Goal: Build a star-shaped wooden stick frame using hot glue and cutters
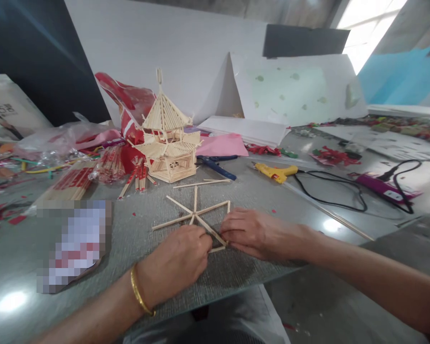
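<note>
A flat spoked frame of pale wooden sticks [212, 208] lies on the table, its sticks meeting at one centre. Short sticks join some outer ends on the right and near sides. My left hand [186, 251], with a gold bangle [138, 291] at the wrist, is closed over the near part of the frame; its fingertips are partly hidden. At the right corner, the fingers of my right hand [260, 234] are pressed together on the frame's sticks. Just behind it are loose sticks [191, 185] and a small pagoda model [170, 153] built of similar sticks.
A yellow hot glue gun [275, 171] with a black cord lies to the right, near a purple power strip [387, 188]. Blue-handled pliers [217, 167] rest beside the pagoda. Bundled sticks [69, 179] and a blurred-out object [77, 246] are at left. The table's near edge runs below my hands.
</note>
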### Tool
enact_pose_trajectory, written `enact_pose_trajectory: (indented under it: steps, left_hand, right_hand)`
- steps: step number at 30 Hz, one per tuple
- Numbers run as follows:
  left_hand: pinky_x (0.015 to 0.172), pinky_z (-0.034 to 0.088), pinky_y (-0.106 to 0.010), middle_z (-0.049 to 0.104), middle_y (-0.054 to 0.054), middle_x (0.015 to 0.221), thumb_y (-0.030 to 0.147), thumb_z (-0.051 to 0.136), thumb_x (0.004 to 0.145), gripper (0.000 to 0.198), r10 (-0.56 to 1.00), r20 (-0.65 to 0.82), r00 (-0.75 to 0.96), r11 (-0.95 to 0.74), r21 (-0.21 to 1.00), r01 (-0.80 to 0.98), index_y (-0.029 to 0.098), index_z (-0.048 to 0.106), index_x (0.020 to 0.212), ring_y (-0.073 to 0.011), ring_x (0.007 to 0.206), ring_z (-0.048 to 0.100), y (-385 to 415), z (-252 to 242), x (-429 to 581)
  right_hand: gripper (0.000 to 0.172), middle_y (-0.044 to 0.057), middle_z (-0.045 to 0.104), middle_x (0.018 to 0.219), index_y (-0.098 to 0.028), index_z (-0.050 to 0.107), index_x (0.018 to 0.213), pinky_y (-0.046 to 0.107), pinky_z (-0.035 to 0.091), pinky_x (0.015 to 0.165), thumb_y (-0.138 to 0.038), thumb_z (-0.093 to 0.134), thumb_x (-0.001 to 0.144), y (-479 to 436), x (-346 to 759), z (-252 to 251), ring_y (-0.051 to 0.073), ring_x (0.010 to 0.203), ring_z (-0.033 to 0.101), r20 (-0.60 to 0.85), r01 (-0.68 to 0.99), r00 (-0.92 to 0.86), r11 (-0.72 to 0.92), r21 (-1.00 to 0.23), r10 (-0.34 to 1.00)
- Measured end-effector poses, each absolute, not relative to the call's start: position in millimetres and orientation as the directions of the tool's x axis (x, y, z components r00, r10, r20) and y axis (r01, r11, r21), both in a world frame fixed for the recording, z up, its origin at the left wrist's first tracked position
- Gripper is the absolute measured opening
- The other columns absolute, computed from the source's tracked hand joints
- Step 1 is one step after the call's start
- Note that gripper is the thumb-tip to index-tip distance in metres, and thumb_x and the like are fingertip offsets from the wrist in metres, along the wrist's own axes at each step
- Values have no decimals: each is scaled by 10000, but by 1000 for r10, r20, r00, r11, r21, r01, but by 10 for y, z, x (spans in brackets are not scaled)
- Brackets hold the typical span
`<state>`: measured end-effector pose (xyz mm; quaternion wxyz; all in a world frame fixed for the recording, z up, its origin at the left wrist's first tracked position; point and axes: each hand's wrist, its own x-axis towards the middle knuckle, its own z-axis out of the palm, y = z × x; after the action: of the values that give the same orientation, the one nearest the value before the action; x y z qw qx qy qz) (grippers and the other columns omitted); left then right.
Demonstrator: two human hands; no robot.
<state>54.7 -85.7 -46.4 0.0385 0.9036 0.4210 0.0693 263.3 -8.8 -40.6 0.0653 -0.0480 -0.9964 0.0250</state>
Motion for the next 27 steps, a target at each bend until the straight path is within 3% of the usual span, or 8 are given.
enact_pose_trajectory:
  steps: [16,22,27]
  left_hand:
    - [730,457,-371,586,-42,843,136,436,901,152,776,11,631,-629,82,773,168,575,847,-214,812,543,-868,-470,517]
    - [770,457,-392,591,-44,864,120,430,902,164,783,0,622,-620,82,780,167,585,876,-216,832,545,-871,-480,524]
    - [766,446,-328,601,-24,887,154,419,926,193,792,90,604,-607,222,763,180,610,915,-176,826,554,-877,-351,348]
  right_hand:
    - [236,81,623,916,-138,619,925,323,432,876,-157,384,941,-62,2633,-419,146,939,544,200,55,-977,992,-116,77]
    - [233,81,620,904,-129,621,895,330,446,863,-142,390,923,-82,2610,-409,155,916,545,176,67,-981,994,-82,81]
    - [235,101,617,982,-108,615,988,343,436,899,-173,396,932,-109,2674,-408,175,998,527,161,109,-981,994,-18,111]
